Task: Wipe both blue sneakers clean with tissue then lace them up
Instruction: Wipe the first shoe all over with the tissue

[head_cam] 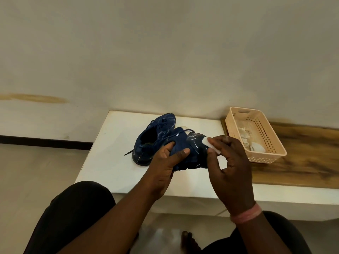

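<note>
The left hand (166, 162) grips a blue sneaker (190, 153); at its three o'clock, the right hand (229, 162) pinches tissue (211, 145) against it.

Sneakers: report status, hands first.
Left hand grips held sneaker; right hand pinches tissue against it. Second sneaker on white bench, lace loose. Nothing in the way.
</note>
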